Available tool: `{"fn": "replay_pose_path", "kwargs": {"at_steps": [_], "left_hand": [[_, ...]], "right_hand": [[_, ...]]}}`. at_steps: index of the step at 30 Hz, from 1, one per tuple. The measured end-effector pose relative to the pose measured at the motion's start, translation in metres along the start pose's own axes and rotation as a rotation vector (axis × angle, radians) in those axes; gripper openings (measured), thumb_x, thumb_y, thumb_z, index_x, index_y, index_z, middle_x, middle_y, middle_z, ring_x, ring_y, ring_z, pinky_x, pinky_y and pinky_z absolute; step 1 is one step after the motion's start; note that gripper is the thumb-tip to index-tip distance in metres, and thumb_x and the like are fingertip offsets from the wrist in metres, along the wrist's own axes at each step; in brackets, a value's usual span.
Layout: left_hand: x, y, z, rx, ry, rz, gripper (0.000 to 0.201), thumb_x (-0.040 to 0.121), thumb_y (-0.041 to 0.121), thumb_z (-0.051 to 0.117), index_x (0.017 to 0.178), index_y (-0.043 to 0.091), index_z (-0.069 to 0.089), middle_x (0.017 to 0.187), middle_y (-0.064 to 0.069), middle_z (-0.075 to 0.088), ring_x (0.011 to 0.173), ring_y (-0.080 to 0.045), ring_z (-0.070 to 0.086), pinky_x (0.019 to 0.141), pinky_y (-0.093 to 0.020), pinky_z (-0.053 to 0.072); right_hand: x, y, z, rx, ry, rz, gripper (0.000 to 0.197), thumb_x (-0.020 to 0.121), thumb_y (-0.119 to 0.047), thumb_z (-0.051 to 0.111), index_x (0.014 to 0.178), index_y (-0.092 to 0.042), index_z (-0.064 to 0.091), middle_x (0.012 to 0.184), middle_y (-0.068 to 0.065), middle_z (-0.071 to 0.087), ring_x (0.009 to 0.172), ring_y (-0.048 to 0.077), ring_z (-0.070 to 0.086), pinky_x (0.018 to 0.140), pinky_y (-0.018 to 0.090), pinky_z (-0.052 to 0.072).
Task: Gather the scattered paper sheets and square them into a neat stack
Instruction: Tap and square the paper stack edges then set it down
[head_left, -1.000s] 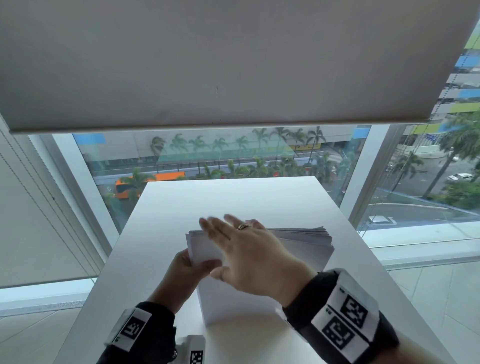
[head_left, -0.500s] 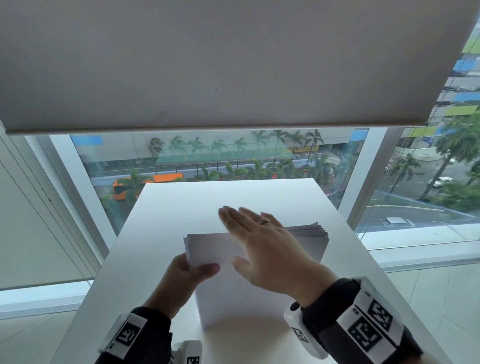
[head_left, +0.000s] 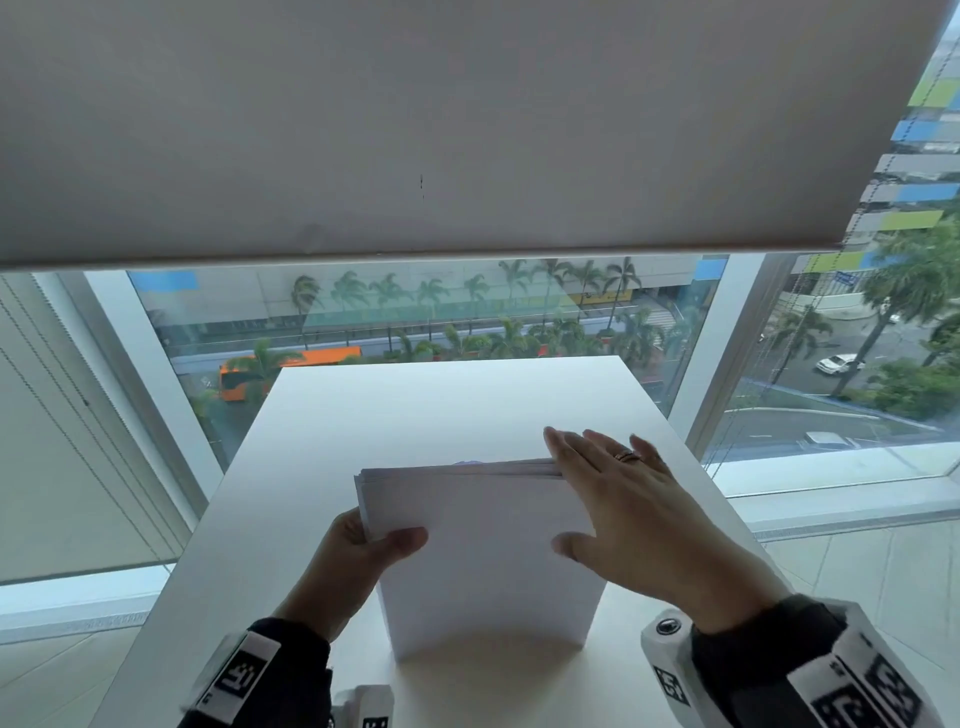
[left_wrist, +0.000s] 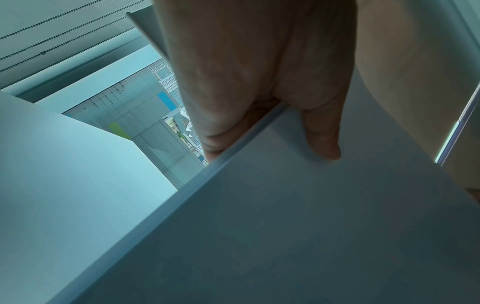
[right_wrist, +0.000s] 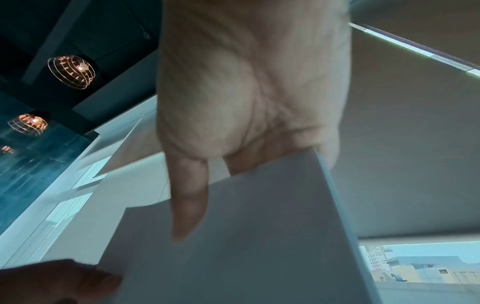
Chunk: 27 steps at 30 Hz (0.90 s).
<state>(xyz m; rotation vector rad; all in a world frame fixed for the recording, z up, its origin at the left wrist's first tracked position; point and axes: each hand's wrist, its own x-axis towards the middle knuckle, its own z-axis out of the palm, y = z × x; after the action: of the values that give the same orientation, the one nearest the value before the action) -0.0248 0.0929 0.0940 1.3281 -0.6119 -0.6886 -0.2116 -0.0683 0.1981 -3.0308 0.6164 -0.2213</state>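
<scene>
A stack of white paper sheets (head_left: 483, 566) stands on its lower edge on the white table (head_left: 415, 410), tilted toward me. The top edges are slightly uneven. My left hand (head_left: 374, 545) grips the stack's left edge, thumb on the front sheet and fingers hidden behind. In the left wrist view the left hand (left_wrist: 246, 82) pinches the paper stack (left_wrist: 285, 226). My right hand (head_left: 597, 493) lies flat with straight fingers against the stack's upper right corner. In the right wrist view the right hand (right_wrist: 246, 82) has its thumb on the front of the paper stack (right_wrist: 246, 246).
The narrow table ends at a large window (head_left: 415, 322) straight ahead, under a lowered grey blind (head_left: 415, 130). Its right edge (head_left: 701, 467) runs close to my right hand. The floor drops away on both sides.
My right hand has slid along the top of the stack from its left part to its right corner. The left hand keeps its grip on the left edge.
</scene>
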Motion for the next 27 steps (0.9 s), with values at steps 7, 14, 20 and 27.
{"fn": "replay_pose_path", "kwargs": {"at_steps": [7,14,20,27], "left_hand": [[0.0,0.001,0.001,0.008,-0.001,0.006,0.036,0.044,0.033,0.077,0.078,0.021,0.079,0.083,-0.001,0.077,0.079,-0.012,0.07,0.073,-0.022,0.055],[0.0,0.0,0.0,0.002,0.0,0.027,0.053,0.03,0.043,0.088,0.077,0.02,0.079,0.081,0.0,0.077,0.076,-0.009,0.071,0.068,-0.017,0.055],[0.002,-0.001,-0.001,0.022,0.025,0.012,0.036,0.046,0.034,0.076,0.077,0.015,0.078,0.082,-0.003,0.077,0.078,-0.011,0.07,0.068,-0.018,0.055],[0.003,-0.004,-0.001,0.034,0.04,0.016,0.045,0.048,0.03,0.078,0.086,0.007,0.074,0.084,-0.007,0.076,0.079,-0.015,0.07,0.072,-0.023,0.056]], "right_hand": [[-0.005,0.011,-0.004,0.027,0.003,0.068,0.085,0.085,-0.052,0.05,0.149,-0.028,0.0,0.157,-0.012,0.013,0.147,0.015,0.009,0.117,0.037,0.001],[-0.005,0.024,0.003,0.138,0.135,0.09,0.079,0.082,-0.049,0.051,0.149,-0.028,0.014,0.157,-0.009,0.017,0.144,0.011,0.016,0.116,0.03,0.014],[-0.013,0.049,0.035,1.12,0.332,0.207,0.107,0.046,-0.075,0.067,0.136,-0.048,0.015,0.147,-0.022,0.027,0.132,-0.007,0.031,0.106,0.023,0.031],[-0.008,0.044,0.086,1.358,0.244,0.24,0.048,0.077,-0.008,0.067,0.122,-0.019,0.053,0.112,-0.007,0.068,0.11,0.013,0.059,0.091,0.021,0.047]]}}
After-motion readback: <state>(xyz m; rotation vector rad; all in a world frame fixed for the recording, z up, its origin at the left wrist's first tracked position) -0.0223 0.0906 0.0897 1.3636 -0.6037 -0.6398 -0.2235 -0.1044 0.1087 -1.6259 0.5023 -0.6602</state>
